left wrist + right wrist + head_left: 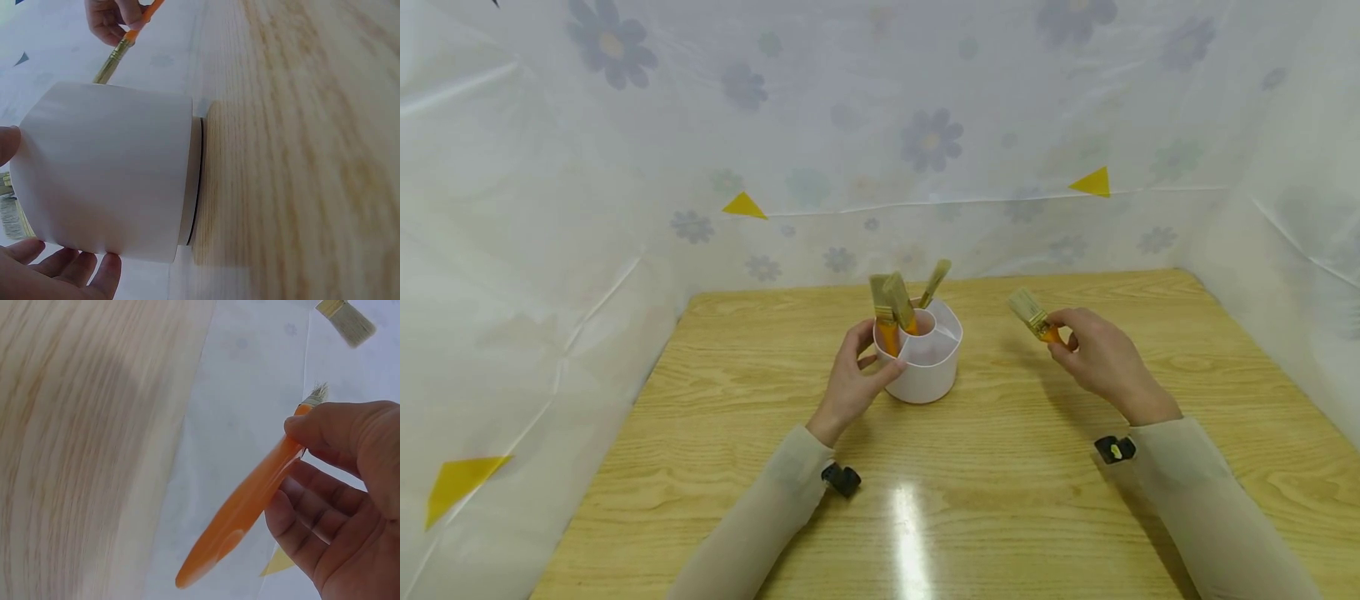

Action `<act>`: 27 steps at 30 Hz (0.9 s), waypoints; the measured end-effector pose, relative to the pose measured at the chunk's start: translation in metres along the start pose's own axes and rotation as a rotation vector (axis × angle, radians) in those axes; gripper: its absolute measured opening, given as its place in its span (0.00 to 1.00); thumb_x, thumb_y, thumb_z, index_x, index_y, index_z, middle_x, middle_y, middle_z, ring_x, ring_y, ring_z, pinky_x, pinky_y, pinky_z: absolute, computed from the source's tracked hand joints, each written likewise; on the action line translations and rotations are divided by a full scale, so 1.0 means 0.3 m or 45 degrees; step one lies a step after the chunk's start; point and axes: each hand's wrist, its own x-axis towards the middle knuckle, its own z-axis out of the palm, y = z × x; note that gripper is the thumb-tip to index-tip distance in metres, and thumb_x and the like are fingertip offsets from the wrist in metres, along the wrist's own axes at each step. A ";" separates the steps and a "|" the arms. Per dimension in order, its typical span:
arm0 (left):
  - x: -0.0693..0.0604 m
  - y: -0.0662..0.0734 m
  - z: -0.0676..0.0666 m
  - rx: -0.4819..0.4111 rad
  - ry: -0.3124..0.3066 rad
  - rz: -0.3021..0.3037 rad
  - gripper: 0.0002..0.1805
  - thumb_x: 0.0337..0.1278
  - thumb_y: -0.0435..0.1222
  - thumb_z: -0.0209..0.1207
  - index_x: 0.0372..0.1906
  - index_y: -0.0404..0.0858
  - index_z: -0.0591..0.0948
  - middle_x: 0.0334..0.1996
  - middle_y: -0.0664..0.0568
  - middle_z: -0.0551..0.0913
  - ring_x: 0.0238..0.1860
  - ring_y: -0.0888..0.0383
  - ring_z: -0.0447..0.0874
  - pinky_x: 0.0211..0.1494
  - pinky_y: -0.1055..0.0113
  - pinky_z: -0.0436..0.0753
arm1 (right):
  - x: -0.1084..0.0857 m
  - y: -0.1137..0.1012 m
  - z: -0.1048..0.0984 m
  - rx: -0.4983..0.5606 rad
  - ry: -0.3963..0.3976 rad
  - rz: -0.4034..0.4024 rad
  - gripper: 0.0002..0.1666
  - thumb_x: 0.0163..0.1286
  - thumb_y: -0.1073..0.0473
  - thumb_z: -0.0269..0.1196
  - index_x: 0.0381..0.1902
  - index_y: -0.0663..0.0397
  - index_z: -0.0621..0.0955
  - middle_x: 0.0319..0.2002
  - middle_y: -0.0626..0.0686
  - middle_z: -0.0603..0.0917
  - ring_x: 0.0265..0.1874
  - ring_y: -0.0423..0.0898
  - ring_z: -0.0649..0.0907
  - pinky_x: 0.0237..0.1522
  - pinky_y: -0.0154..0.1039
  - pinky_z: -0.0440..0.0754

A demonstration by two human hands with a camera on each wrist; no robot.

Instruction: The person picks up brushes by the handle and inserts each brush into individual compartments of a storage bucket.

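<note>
A white round organizer (927, 382) with compartments stands on the wooden table, a paintbrush (887, 335) and others sticking out of it, bristles up. My left hand (850, 379) grips its left side, thumb near the front rim and fingers round the wall. The left wrist view has several fingertips against the organizer's smooth wall (106, 169). To the right, above the table, my right hand (1101, 354) pinches another paintbrush (1033, 315) near its metal collar. Its bristles point up and left in the head view; its orange handle (240, 503) shows fully in the right wrist view.
The wooden table (760, 467) reaches back to a wall of pale flowered plastic sheeting (850, 117). More sheeting hangs at both sides. Yellow triangles (745, 206) mark the sheeting. A small black device (841, 480) sits at the left wrist, another (1115, 450) at the right.
</note>
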 end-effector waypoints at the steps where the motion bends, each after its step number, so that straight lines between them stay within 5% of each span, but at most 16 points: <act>1: 0.000 0.000 0.000 0.002 -0.001 0.000 0.40 0.54 0.43 0.67 0.70 0.41 0.62 0.67 0.51 0.65 0.67 0.51 0.63 0.62 0.49 0.70 | 0.000 -0.001 0.000 -0.003 0.004 -0.003 0.21 0.64 0.65 0.63 0.55 0.60 0.75 0.43 0.59 0.78 0.28 0.47 0.76 0.21 0.38 0.71; 24: 0.000 0.007 -0.001 -0.017 -0.007 -0.038 0.38 0.55 0.40 0.67 0.69 0.43 0.63 0.67 0.52 0.65 0.67 0.54 0.62 0.63 0.50 0.69 | 0.011 -0.041 0.019 0.014 0.102 -0.099 0.22 0.61 0.67 0.65 0.54 0.58 0.76 0.44 0.58 0.78 0.28 0.46 0.76 0.22 0.39 0.72; 27: -0.005 0.041 -0.004 -0.030 -0.030 -0.040 0.39 0.56 0.37 0.66 0.70 0.39 0.61 0.68 0.47 0.64 0.68 0.50 0.61 0.64 0.46 0.67 | 0.011 -0.048 0.019 0.019 0.118 -0.117 0.22 0.61 0.67 0.65 0.54 0.58 0.77 0.44 0.58 0.78 0.28 0.45 0.76 0.22 0.39 0.72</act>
